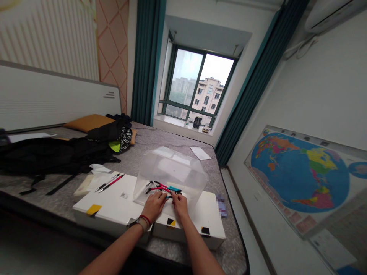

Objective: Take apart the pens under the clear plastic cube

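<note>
My left hand [153,206] and right hand [180,204] meet over a tangle of slim pieces [163,188] in red, black and cyan, which sits on a white box [114,208] on the bed [172,139]. Both hands are curled closed, fingertips down in the tangle, but I cannot tell which piece each one grips. Just past my hands stands a tilted clear plastic box [170,172], its near rim at the tangle; I cannot tell whether the pieces lie under it. Left of my left hand, two pens [110,182] lie on the white box beside a barcode label [124,195], too small to read. Yellow tape [93,209] marks the near edge. Farther left lies a black bag [57,156], and beyond my hands, a paper sheet [200,153].
</note>
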Demonstrator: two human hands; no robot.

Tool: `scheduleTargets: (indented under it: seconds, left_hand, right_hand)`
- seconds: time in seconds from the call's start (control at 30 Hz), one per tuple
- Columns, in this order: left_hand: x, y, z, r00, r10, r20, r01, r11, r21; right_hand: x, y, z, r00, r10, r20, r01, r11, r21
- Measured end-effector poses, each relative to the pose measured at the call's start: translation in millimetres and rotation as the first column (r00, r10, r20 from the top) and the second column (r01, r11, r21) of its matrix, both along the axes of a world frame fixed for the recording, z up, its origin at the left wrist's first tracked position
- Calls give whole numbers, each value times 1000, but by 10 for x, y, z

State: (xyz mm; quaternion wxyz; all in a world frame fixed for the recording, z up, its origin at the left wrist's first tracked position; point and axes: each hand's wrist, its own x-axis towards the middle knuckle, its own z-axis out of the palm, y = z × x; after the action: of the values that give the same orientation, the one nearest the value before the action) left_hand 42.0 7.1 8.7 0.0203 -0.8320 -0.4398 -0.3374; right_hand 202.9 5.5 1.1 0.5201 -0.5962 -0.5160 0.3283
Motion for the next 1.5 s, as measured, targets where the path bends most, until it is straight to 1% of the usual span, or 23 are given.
scheduleTargets:
  seconds: [0.27, 0.47, 0.67, 0.77, 0.97, 1.17, 1.27, 1.37, 1.5]
  left_hand:
    - [4, -11, 9, 1000, -3, -18, 3, 1000, -5]
    - [9, -5, -13, 1000, 4, -19, -5, 999, -44]
    - [-1, 5, -69, 1000, -19, -3, 19, 999, -35]
    - [2, 7, -61, 999, -20, -31, 19, 999, -29]
    - [14, 14, -45, 999, 14, -32, -13, 999, 51]
    - [13, -12, -35, 1000, -1, 0, 1, 1000, -10]
    - [10, -10, -45, 1000, -15, 22, 15, 1000, -15]
    - [3, -13, -34, 1000, -19, -5, 19, 1000, -22]
    - [-9, -32, 19, 998, -13, -60, 12, 1000, -16]
  right_hand:
    - [2, 2, 11, 1000, 19, 6, -19, 1000, 6]
    - [18, 21, -35, 997, 43, -67, -45, 999, -16]
    - [29, 24, -36, 991, 50, -125, -54, 998, -25]
    - [26, 18, -30, 992, 38, -117, -41, 999, -22]
    - [21, 26, -56, 994, 22, -111, -24, 1000, -14]
    - [17, 23, -44, 991, 31, -128, -31, 1000, 0]
    - [13, 14, -20, 990, 38, -138, -39, 999, 1]
    - [11, 13, -16, 991, 37, -128, -39, 999, -13]
    - [10, 23, -45, 993, 15, -117, -16, 1000, -6]
